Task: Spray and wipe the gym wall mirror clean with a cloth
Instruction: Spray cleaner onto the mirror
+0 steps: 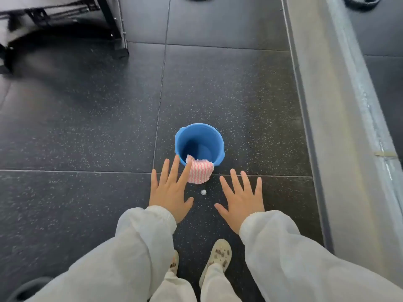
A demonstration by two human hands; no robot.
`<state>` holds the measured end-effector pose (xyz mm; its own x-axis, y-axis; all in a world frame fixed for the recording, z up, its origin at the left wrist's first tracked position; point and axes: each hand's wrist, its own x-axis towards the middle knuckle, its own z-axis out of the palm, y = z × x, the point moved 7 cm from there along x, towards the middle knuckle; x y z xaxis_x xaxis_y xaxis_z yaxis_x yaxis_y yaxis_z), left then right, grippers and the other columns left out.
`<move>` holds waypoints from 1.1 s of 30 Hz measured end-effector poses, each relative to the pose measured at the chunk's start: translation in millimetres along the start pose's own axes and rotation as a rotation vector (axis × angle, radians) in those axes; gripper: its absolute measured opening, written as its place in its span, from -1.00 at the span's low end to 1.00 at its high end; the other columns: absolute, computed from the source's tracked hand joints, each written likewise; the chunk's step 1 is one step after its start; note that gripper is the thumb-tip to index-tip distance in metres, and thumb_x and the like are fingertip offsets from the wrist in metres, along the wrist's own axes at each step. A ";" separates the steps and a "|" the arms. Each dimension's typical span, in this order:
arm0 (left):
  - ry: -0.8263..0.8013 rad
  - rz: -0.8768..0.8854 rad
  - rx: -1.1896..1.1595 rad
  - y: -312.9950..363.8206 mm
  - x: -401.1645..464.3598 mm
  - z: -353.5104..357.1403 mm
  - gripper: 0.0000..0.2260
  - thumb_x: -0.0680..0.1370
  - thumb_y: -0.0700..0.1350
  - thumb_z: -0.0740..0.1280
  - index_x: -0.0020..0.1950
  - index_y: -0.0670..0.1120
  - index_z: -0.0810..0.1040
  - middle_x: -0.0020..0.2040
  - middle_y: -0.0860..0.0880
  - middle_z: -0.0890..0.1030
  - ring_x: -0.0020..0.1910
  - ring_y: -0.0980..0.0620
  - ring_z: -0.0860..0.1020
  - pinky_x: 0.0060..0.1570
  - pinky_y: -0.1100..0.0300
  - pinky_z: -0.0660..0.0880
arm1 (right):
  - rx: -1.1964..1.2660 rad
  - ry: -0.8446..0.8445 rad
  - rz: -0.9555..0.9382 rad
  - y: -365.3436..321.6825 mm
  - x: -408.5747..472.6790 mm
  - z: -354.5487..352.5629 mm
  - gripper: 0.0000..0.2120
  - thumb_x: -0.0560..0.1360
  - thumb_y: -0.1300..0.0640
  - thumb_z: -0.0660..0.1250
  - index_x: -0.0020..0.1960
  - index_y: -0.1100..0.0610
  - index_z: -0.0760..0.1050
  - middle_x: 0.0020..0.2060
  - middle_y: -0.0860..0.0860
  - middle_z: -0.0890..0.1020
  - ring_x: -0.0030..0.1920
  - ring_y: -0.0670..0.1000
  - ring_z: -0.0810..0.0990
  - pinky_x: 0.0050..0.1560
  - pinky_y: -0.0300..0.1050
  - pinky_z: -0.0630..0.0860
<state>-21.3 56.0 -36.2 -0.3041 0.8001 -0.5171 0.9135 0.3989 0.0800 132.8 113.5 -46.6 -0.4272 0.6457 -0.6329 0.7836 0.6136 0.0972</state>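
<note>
A blue bucket (199, 140) stands on the dark speckled floor in front of me. A pink-and-white striped cloth (200, 172) hangs over its near rim. My left hand (171, 190) is held out flat with fingers spread, its fingertips in front of the cloth's left edge; whether they touch it I cannot tell. My right hand (242, 199) is spread flat too, to the right of the cloth and apart from it. The wall mirror (383, 73) runs along the right side above a grey ledge (340, 127). No spray bottle is in view.
A small shiny round object (203, 192) lies on the floor between my hands. A black gym machine frame (113, 29) stands at the upper left. My feet in white shoes (219, 257) are below the hands. A dark rounded object (26, 288) is at the bottom left.
</note>
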 end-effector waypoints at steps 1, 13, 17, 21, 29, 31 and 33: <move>-0.012 -0.015 0.020 1.4 5.9 10.8 -0.25 0.58 0.20 0.14 0.50 0.10 -0.38 0.51 -0.05 -0.37 0.50 -0.13 -0.31 0.40 -0.13 -0.30 | -0.024 -0.005 -0.006 0.9 9.7 7.8 -0.29 0.55 -0.33 -0.07 0.53 -0.08 -0.31 0.53 0.06 -0.25 0.52 0.18 -0.26 0.42 0.30 -0.25; -0.054 -0.036 -0.220 -24.0 103.6 189.7 -0.32 0.59 0.08 0.22 0.56 0.05 -0.13 0.57 -0.03 -0.11 0.54 -0.08 -0.09 0.47 -0.01 -0.07 | 0.027 -0.030 -0.050 -29.4 158.5 156.1 -0.35 0.60 -0.14 0.12 0.56 -0.01 -0.11 0.55 0.06 0.01 0.53 0.15 0.01 0.48 0.13 -0.04; -0.181 -0.122 -0.540 -38.2 130.8 252.2 -0.53 0.60 -0.01 0.23 0.49 -0.01 0.23 0.43 0.01 0.36 0.35 -0.03 0.38 0.31 0.03 0.35 | 0.118 -0.064 -0.027 -46.6 204.2 211.6 -0.45 0.61 -0.05 0.17 0.52 0.04 0.08 0.44 0.07 0.28 0.39 0.14 0.32 0.34 0.02 0.30; -0.251 -0.148 -0.661 -43.6 151.2 299.9 -0.66 0.61 -0.02 0.21 0.38 0.00 0.37 0.28 0.04 0.51 0.19 0.02 0.49 0.14 0.12 0.44 | 0.163 -0.107 -0.015 -63.3 243.8 253.7 -0.60 0.62 0.02 0.17 0.42 0.03 0.25 0.21 0.06 0.49 0.19 0.11 0.49 0.07 -0.05 0.44; -0.284 -0.194 -0.753 -68.0 171.9 349.3 -0.70 0.61 -0.03 0.22 0.33 0.00 0.41 0.23 0.05 0.53 0.11 0.07 0.52 0.03 0.27 0.42 | 0.288 -0.225 0.138 -77.8 305.2 316.7 -0.45 0.61 0.17 0.14 0.54 0.01 0.04 0.28 0.12 0.46 0.23 0.15 0.49 0.10 0.01 0.46; -0.281 -0.200 -0.755 -71.6 177.1 354.5 -0.70 0.61 -0.03 0.22 0.33 0.00 0.42 0.22 0.05 0.54 0.11 0.07 0.52 0.05 0.25 0.44 | 0.311 -0.231 0.151 -79.1 314.1 323.4 -0.43 0.61 0.19 0.13 0.55 0.00 0.01 0.29 0.12 0.45 0.24 0.14 0.48 0.12 0.02 0.47; -0.277 -0.205 -0.757 -73.4 184.0 357.8 -0.70 0.61 -0.03 0.22 0.34 0.00 0.42 0.22 0.05 0.54 0.10 0.06 0.53 0.06 0.23 0.45 | 0.303 -0.243 0.139 -80.5 321.9 328.7 -0.47 0.60 0.24 0.14 0.53 0.07 0.10 0.27 0.12 0.46 0.23 0.14 0.49 0.12 0.01 0.47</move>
<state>-47.6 13.7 -442.1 -0.2771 0.5788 -0.7669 0.3880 0.7976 0.4618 80.5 122.6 -510.6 -0.2177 0.5649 -0.7960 0.9392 0.3431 -0.0133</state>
